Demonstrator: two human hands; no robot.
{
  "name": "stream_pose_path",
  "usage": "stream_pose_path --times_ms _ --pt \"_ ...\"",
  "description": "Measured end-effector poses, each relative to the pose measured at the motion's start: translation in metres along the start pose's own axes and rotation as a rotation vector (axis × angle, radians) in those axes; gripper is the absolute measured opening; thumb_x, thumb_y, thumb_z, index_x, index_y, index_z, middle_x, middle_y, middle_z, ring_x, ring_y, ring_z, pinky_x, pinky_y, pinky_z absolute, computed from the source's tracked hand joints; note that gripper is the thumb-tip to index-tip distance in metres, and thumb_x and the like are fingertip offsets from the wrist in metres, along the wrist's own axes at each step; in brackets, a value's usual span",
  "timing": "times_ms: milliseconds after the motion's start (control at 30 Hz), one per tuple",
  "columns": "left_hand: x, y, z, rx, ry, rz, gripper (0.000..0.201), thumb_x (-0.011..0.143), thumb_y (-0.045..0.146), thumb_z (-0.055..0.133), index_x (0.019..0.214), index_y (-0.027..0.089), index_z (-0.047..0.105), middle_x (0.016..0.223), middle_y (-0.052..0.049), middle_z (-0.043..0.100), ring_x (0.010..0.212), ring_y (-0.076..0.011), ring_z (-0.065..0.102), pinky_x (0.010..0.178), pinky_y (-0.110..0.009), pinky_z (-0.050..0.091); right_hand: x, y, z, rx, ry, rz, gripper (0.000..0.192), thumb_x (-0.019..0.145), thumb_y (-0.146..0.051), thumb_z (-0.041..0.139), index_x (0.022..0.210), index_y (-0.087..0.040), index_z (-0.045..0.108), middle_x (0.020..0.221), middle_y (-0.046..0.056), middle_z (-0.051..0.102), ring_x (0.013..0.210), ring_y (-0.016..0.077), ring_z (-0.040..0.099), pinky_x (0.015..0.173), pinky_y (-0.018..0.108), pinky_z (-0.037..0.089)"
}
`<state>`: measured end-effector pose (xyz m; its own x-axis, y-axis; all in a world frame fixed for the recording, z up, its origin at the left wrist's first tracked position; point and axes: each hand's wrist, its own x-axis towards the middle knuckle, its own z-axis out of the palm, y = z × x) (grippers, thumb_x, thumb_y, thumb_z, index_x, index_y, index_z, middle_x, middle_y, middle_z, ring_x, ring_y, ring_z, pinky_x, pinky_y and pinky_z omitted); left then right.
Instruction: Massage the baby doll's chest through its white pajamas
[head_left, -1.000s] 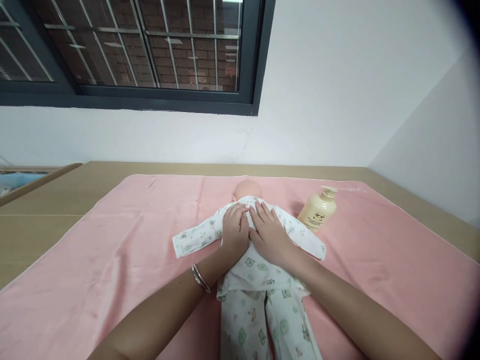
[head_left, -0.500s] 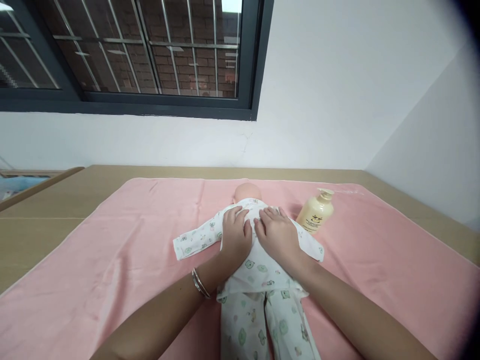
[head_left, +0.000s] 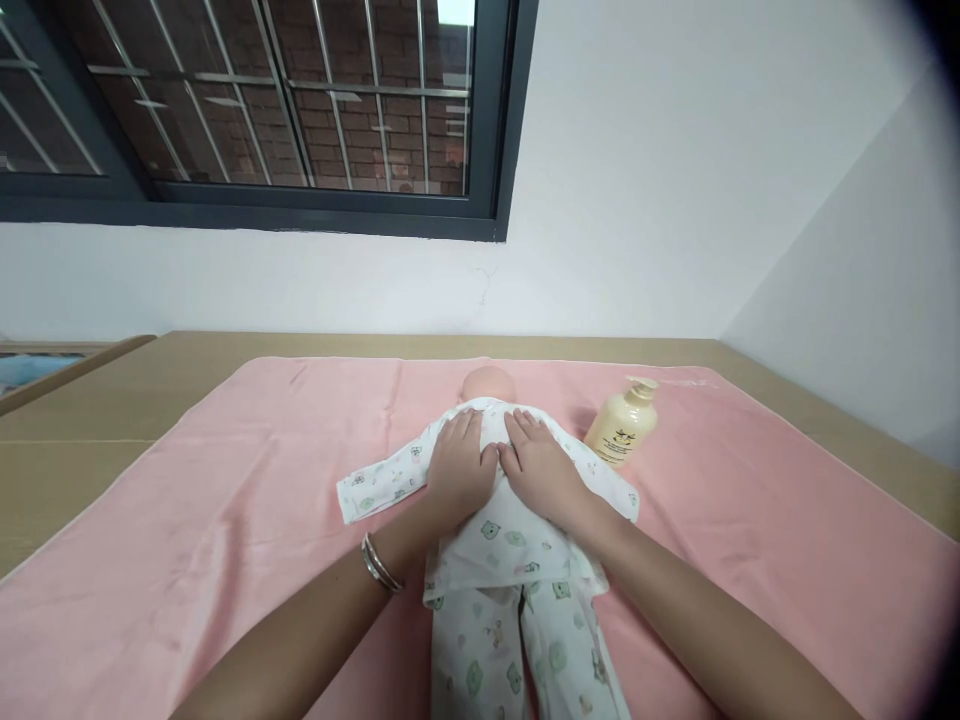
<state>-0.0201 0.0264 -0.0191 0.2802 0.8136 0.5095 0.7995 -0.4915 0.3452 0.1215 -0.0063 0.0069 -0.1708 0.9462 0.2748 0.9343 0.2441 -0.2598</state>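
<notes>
A baby doll (head_left: 517, 540) in white printed top and trousers lies on a pink mat (head_left: 285, 440), its bald head (head_left: 489, 384) at the far end and its sleeves spread to both sides. My left hand (head_left: 461, 465) rests flat on the left of its upper body, fingers stretched out toward the head. On the right of the upper body lies my right hand (head_left: 541, 468), palm down with fingers extended. The two thumbs nearly meet in the middle. Neither hand grips anything. The doll's face does not show.
A pale yellow pump bottle (head_left: 621, 424) leans on the mat, right of the doll. The mat covers a wooden table (head_left: 90, 430) set against a white wall (head_left: 615, 170). Above is a dark-framed, barred window (head_left: 315, 110). Something blue (head_left: 34, 370) shows at far left.
My hands have shifted slightly on the doll's upper body, the fingers now closer together and the thumbs nearer each other. The whole view has moved a little.
</notes>
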Motion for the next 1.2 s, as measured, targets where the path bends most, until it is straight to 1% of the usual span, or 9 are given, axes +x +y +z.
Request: stream_pose_path --times_ms 133,267,400,533,700,800,933,1033,1200 --pt "0.005 -0.005 0.0 0.032 -0.025 -0.005 0.043 0.093 0.027 0.039 0.13 0.008 0.049 0.136 -0.017 0.054 0.129 -0.0294 0.046 0.111 -0.049 0.035 -0.018 -0.017 -0.005 -0.1 0.01 -0.016 0.05 0.097 -0.028 0.031 0.137 -0.004 0.047 0.14 0.02 0.049 0.134 0.0286 0.042 0.111 0.04 0.032" --pt "0.0 0.004 -0.003 0.126 0.055 0.05 0.038 0.094 0.023 0.035 0.125 0.008 0.053 0.129 -0.016 0.059 0.124 -0.0282 0.052 0.107 -0.047 0.039 -0.017 -0.016 -0.009 -0.089 0.003 -0.041 0.047 0.098 -0.026 0.028 0.134 -0.007 0.052 0.136 0.018 0.054 0.132 0.0271 0.045 0.111 0.039 0.033" --pt "-0.009 0.019 -0.011 0.279 0.084 0.168 0.029 0.091 0.014 0.037 0.106 0.007 0.061 0.109 -0.017 0.067 0.107 -0.0273 0.061 0.099 -0.043 0.046 0.003 0.003 -0.004 0.011 0.006 -0.016 0.048 0.098 -0.032 0.032 0.135 -0.008 0.049 0.144 0.018 0.045 0.137 0.0267 0.037 0.113 0.04 0.029" --pt "-0.017 0.028 -0.016 0.355 0.048 0.198 0.023 0.088 0.009 0.04 0.089 0.012 0.063 0.092 -0.014 0.068 0.092 -0.026 0.063 0.088 -0.042 0.05 0.01 0.012 0.001 0.054 0.01 -0.026 0.05 0.097 -0.033 0.035 0.139 -0.008 0.044 0.148 0.017 0.04 0.14 0.0272 0.031 0.115 0.043 0.026" --pt "-0.012 0.026 -0.018 0.29 0.102 0.183 0.022 0.088 0.012 0.041 0.094 0.013 0.062 0.098 -0.013 0.067 0.096 -0.0258 0.061 0.088 -0.041 0.049 0.0 0.0 -0.002 -0.015 0.043 -0.038 0.047 0.097 -0.027 0.033 0.135 -0.005 0.049 0.14 0.018 0.05 0.135 0.0273 0.04 0.113 0.041 0.03" --pt "-0.003 0.021 -0.022 0.231 0.04 0.135 0.023 0.091 0.016 0.039 0.089 0.015 0.062 0.092 -0.012 0.067 0.092 -0.0254 0.061 0.084 -0.041 0.049 -0.01 -0.01 -0.005 -0.062 0.04 -0.047 0.046 0.097 -0.024 0.03 0.131 -0.004 0.054 0.136 0.019 0.054 0.131 0.027 0.045 0.111 0.039 0.033" --pt "0.009 0.013 -0.023 0.13 -0.037 0.064 0.032 0.096 0.025 0.031 0.079 0.018 0.058 0.08 -0.008 0.064 0.082 -0.0232 0.06 0.078 -0.039 0.048 -0.021 -0.019 -0.008 -0.03 0.016 -0.065 0.044 0.096 -0.023 0.032 0.131 -0.01 0.054 0.135 0.014 0.056 0.132 0.0238 0.045 0.11 0.037 0.035" --pt "0.011 0.009 -0.015 0.067 -0.026 0.051 0.035 0.098 0.029 0.028 0.085 0.017 0.058 0.087 -0.009 0.065 0.086 -0.0236 0.059 0.081 -0.04 0.048 -0.023 -0.019 -0.012 -0.005 0.001 -0.045 0.042 0.096 -0.024 0.031 0.128 -0.013 0.057 0.135 0.012 0.056 0.131 0.0226 0.046 0.11 0.036 0.036" --pt "0.004 0.004 0.001 0.017 0.054 0.067 0.036 0.098 0.03 0.028 0.116 0.014 0.054 0.12 -0.015 0.062 0.115 -0.0273 0.054 0.101 -0.048 0.04 -0.009 -0.008 -0.017 -0.013 -0.004 -0.015 0.039 0.096 -0.027 0.033 0.12 -0.015 0.062 0.133 0.012 0.058 0.125 0.0249 0.052 0.104 0.038 0.041"
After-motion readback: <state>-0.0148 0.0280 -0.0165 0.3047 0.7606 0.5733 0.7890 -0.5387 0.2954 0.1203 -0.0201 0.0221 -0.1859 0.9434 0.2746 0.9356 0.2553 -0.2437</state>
